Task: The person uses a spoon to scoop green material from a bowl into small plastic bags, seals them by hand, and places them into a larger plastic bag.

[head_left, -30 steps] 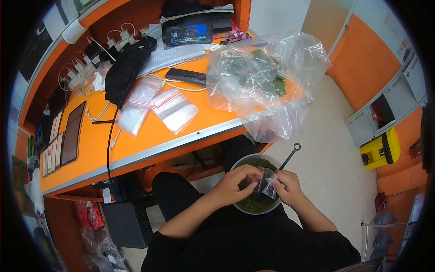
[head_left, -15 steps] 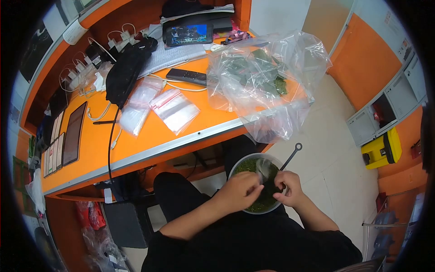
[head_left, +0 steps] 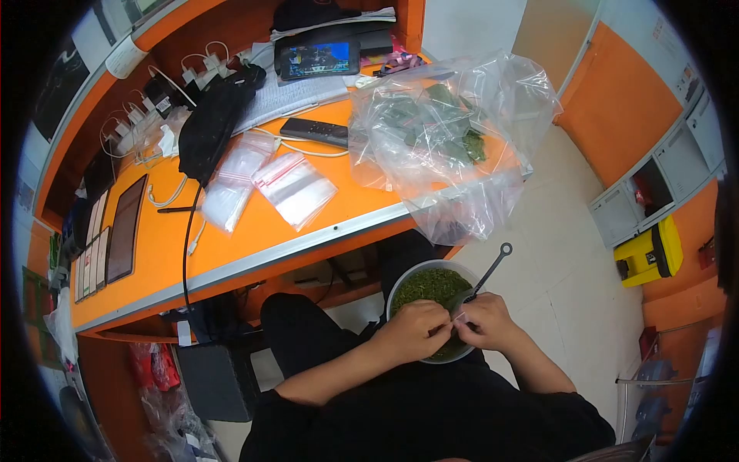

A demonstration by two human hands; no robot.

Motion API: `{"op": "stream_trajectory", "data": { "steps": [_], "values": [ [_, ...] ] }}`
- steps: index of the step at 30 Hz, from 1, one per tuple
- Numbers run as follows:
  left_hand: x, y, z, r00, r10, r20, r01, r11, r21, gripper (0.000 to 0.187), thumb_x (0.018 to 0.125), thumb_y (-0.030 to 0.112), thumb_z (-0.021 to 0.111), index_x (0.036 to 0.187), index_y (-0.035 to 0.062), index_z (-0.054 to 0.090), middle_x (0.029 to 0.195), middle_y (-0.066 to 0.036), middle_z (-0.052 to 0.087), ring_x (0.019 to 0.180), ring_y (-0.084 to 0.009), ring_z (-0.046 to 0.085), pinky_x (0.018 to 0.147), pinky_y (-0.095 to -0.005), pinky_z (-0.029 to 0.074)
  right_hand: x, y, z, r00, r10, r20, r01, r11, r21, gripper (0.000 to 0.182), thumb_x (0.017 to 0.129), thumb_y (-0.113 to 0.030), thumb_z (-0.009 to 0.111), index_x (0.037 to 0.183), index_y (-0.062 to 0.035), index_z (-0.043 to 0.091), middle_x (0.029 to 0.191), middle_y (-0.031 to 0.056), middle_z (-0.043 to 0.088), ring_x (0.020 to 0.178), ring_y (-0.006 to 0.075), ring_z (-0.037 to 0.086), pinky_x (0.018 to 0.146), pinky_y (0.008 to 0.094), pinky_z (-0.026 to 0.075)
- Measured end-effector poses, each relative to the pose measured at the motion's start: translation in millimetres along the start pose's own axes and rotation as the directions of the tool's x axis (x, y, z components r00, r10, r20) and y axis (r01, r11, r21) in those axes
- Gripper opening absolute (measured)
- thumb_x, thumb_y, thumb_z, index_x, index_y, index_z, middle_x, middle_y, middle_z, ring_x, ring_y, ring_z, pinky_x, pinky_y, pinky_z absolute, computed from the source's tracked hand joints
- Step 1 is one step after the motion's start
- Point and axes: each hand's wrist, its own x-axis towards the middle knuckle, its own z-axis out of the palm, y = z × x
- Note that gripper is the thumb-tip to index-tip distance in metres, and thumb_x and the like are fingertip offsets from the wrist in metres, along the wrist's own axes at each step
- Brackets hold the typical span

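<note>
A round bowl (head_left: 394, 291) of chopped green leaves (head_left: 431, 286) rests in my lap between my legs. Over its near right part, my left hand (head_left: 416, 331) and my right hand (head_left: 486, 323) meet, both with fingers pinched on a small clear zip bag (head_left: 459, 314). Most of the bag is covered by my fingers, and its contents cannot be made out. A dark handle (head_left: 493, 268) with a ring at its end leans out over the bowl's far right rim, beside my right hand; its lower end is hidden.
On the orange desk (head_left: 262, 231) lie stacks of zip bags (head_left: 295, 190), a remote (head_left: 315, 132), a lit phone (head_left: 319, 59) and a large clear bag (head_left: 462, 177) with green leaves, overhanging the edge. A black stool (head_left: 215, 381) stands at left.
My left hand has moved right and a little down, meeting my right hand. The clear bag, earlier raised over the bowl from my left fingers, is now lower between both hands.
</note>
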Motion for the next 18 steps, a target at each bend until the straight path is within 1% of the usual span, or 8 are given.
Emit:
{"op": "stream_trajectory", "data": {
  "steps": [3,5,9,11,12,14,16,18],
  "values": [
    [-2.9,-3.5,1.3,0.989,0.099,-0.112,-0.083,0.987,0.138,0.013,0.074,0.003,0.066,0.066,0.0004,0.055,0.065,-0.011,0.056,0.063,-0.029,0.057,0.063,-0.0385,0.045,0.3,3.5,3.6,1.0,0.017,-0.02,-0.018,0.998,-0.055,0.01,0.068,-0.014,0.064,0.068,-0.0112,0.054,0.052,0.0041,0.051,0.05,0.025,0.056,0.049,0.0377,0.042],
    [-6.4,-6.5,-6.9,0.953,0.207,-0.222,-0.1,0.905,0.413,0.014,0.07,0.002,0.065,0.063,0.0021,0.053,0.064,-0.01,0.056,0.062,-0.0277,0.057,0.062,-0.0377,0.045,-2.6,6.3,4.9,0.998,0.018,-0.055,-0.022,0.997,-0.077,0.011,0.066,-0.013,0.064,0.066,-0.0109,0.053,0.05,0.0041,0.05,0.048,0.0251,0.055,0.048,0.0378,0.042],
    [-11.1,-1.4,-5.2,0.995,0.047,-0.087,-0.004,0.897,0.443,0.016,0.072,0.012,0.071,0.08,0.0051,0.059,0.08,-0.009,0.061,0.08,-0.0267,0.061,0.076,-0.0417,0.045,-8.0,10.7,6.4,0.995,0.064,-0.082,-0.07,0.995,-0.065,0.013,0.064,-0.013,0.063,0.061,-0.0104,0.051,0.05,0.0057,0.049,0.047,0.0263,0.054,0.046,0.0383,0.042],
    [5.7,17.9,-13.1,0.976,0.209,-0.062,-0.154,0.862,0.484,0.046,0.071,0.028,0.077,0.108,0.0084,0.057,0.104,-0.009,0.06,0.102,-0.0257,0.058,0.093,-0.0477,0.036,-9.0,11.9,8.9,0.991,0.085,-0.101,-0.091,0.995,-0.051,0.012,0.064,-0.014,0.063,0.06,-0.0103,0.052,0.05,0.0061,0.05,0.047,0.027,0.054,0.046,0.0386,0.042],
    [9.3,18.3,-15.0,0.978,0.201,-0.059,-0.149,0.866,0.477,0.046,0.071,0.028,0.077,0.108,0.0084,0.057,0.104,-0.009,0.06,0.102,-0.0257,0.058,0.093,-0.0477,0.036,-7.9,12.0,10.0,0.988,0.086,-0.127,-0.09,0.996,-0.023,0.011,0.065,-0.014,0.063,0.06,-0.01,0.053,0.05,0.0069,0.05,0.047,0.0281,0.055,0.046,0.0391,0.042],
    [10.3,17.9,-13.0,0.961,0.208,0.181,-0.276,0.765,0.582,0.072,0.067,0.041,0.08,0.124,0.011,0.049,0.12,-0.009,0.054,0.115,-0.026,0.051,0.103,-0.0535,0.024,-10.3,13.7,13.4,0.987,0.105,-0.122,-0.107,0.994,-0.013,0.009,0.066,-0.015,0.062,0.062,-0.0097,0.057,0.053,0.0085,0.053,0.05,0.0297,0.056,0.048,0.0398,0.044],
    [9.6,1.4,-9.4,0.976,0.185,0.114,-0.217,0.827,0.519,0.07,0.066,0.041,0.08,0.122,0.0106,0.05,0.118,-0.01,0.054,0.112,-0.0273,0.052,0.102,-0.0517,0.028,-5.8,9.7,7.0,0.994,0.112,-0.003,-0.112,0.993,-0.046,0.014,0.071,-0.018,0.063,0.062,-0.0095,0.056,0.054,0.0098,0.054,0.052,0.0288,0.058,0.049,0.0394,0.044],
    [8.1,-9.2,-6.7,0.985,0.166,0.052,-0.171,0.874,0.455,0.069,0.065,0.04,0.081,0.12,0.0103,0.051,0.116,-0.011,0.055,0.11,-0.0286,0.053,0.102,-0.0499,0.031,-1.0,3.2,3.5,0.985,0.166,-0.052,-0.163,0.985,0.055,0.016,0.074,-0.019,0.064,0.067,-0.0081,0.056,0.053,0.0087,0.051,0.051,0.0262,0.057,0.05,0.037,0.044]
  ]
}}
